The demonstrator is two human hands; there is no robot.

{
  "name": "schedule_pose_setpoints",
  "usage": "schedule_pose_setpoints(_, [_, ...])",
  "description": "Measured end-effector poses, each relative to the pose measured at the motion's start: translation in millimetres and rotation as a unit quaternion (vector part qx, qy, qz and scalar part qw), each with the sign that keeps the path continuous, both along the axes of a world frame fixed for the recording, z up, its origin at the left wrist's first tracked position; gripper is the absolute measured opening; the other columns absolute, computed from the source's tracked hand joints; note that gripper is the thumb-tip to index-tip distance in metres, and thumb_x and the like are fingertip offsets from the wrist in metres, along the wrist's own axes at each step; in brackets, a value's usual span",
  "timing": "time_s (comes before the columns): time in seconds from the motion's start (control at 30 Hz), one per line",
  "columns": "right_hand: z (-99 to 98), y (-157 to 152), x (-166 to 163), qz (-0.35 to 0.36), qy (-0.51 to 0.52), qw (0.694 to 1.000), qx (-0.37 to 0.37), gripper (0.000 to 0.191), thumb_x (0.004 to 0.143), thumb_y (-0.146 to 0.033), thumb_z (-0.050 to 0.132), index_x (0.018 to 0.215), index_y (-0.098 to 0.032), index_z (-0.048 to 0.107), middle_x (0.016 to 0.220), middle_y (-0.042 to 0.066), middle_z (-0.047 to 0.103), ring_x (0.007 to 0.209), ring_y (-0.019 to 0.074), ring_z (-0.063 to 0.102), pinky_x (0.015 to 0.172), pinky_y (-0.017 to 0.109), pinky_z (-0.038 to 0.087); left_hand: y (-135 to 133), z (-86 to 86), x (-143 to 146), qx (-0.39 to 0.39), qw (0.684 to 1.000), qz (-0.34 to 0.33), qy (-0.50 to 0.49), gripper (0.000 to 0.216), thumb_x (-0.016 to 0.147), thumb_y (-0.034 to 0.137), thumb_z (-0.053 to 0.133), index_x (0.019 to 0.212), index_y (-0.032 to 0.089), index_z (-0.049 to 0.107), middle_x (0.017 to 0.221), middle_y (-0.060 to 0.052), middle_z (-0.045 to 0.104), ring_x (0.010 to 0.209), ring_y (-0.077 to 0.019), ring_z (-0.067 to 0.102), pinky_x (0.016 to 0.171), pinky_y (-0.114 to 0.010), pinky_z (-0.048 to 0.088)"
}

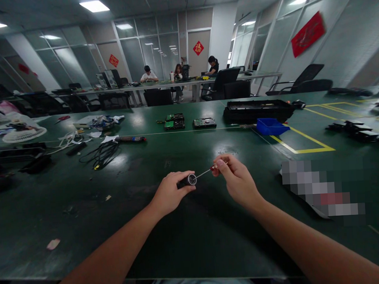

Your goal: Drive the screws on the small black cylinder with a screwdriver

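Note:
Fingers closed, my left hand grips a short black cylinder with a silvery ring round its open end, which faces right toward my other hand. Between thumb and fingers, my right hand pinches the reddish handle of a screwdriver. The tool's thin metal shaft slants down to the left, and its tip is at the cylinder's open end. How deep the tip reaches inside I cannot tell. Both hands are above the green tabletop, near its middle.
Beyond my hands lie a green circuit board part, a hard drive, a long black housing and a blue bin. Cables and an electric screwdriver are left. A blurred-out packet lies right. Several people sit behind.

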State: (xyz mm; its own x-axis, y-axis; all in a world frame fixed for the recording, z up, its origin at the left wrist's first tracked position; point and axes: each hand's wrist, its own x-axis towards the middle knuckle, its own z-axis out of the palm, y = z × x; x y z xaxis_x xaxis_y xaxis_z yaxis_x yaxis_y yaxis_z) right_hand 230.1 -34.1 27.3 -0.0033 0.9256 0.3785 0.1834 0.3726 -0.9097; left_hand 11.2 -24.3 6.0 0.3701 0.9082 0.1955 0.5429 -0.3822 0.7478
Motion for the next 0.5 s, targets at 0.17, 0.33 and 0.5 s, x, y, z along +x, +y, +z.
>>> schedule_pose_setpoints(0.17, [-1.9,0.8,0.4,0.0,-0.008,1.0,0.007,0.021,0.096,-0.041,0.052,0.093,-0.022,0.06,0.08,0.003,0.066,0.074,0.0173,0.063,0.071,0.033,0.052,0.0,-0.9,1.5,-0.001,1.0,-0.002,0.003,0.043,0.083,0.024,0.073,0.125,0.031,0.066,0.115,-0.003,0.069,0.109,-0.0238,0.06,0.098,-0.038,0.043])
schedule_pose_setpoints(0.33, [-0.2,0.2,5.9,-0.039,-0.108,0.993,-0.011,0.034,0.089,-0.05,0.062,0.071,-0.022,0.056,0.062,0.0,0.062,0.056,0.0148,0.056,0.054,0.028,0.041,0.2,0.0,1.0,0.003,1.0,0.004,0.007,0.042,0.082,0.024,0.073,0.124,0.03,0.067,0.116,-0.004,0.069,0.11,-0.0248,0.06,0.101,-0.04,0.043])
schedule_pose_setpoints(0.5, [2.5,-2.2,5.6,-0.06,-0.147,0.987,-0.009,0.039,0.086,-0.051,0.066,0.062,-0.022,0.051,0.054,-0.002,0.057,0.049,0.0132,0.049,0.048,0.027,0.034,0.6,0.1,-0.6,0.001,1.0,0.01,0.007,0.041,0.082,0.024,0.073,0.123,0.03,0.067,0.114,-0.003,0.07,0.108,-0.0244,0.061,0.1,-0.039,0.044])
